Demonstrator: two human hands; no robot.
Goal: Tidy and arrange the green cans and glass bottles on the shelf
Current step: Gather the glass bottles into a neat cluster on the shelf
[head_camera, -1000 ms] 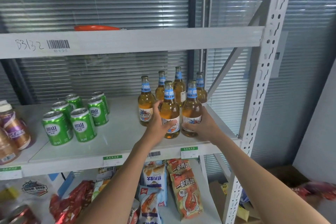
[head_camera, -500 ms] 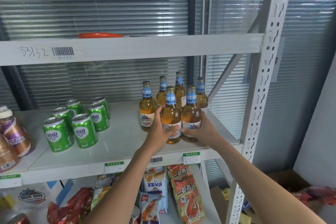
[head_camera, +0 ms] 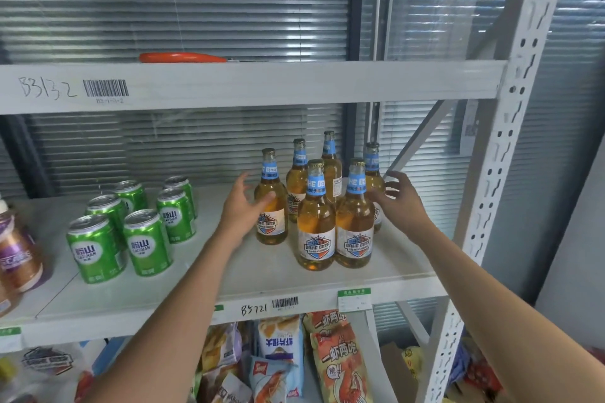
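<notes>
Hands (head_camera: 244, 209) partly hide rear bottles (head_camera: 373, 180).

Clear, glossy glass on the six bottles (head_camera: 316, 216), amber liquid showing through, with smooth paper labels and blue neck wraps under metal caps. Shiny green-printed metal on the six cans (head_camera: 131, 226) at left, bare silvery tops catching light. Matt, painted white metal for the shelf (head_camera: 203, 275) and its perforated upright (head_camera: 510, 127). Glossy, crinkled plastic on the snack bags (head_camera: 340, 360) below. Paper price tag (head_camera: 354, 299) on the near shelf edge. Smooth, glossy plastic on the brown bottle (head_camera: 18, 255) at far left.
</notes>
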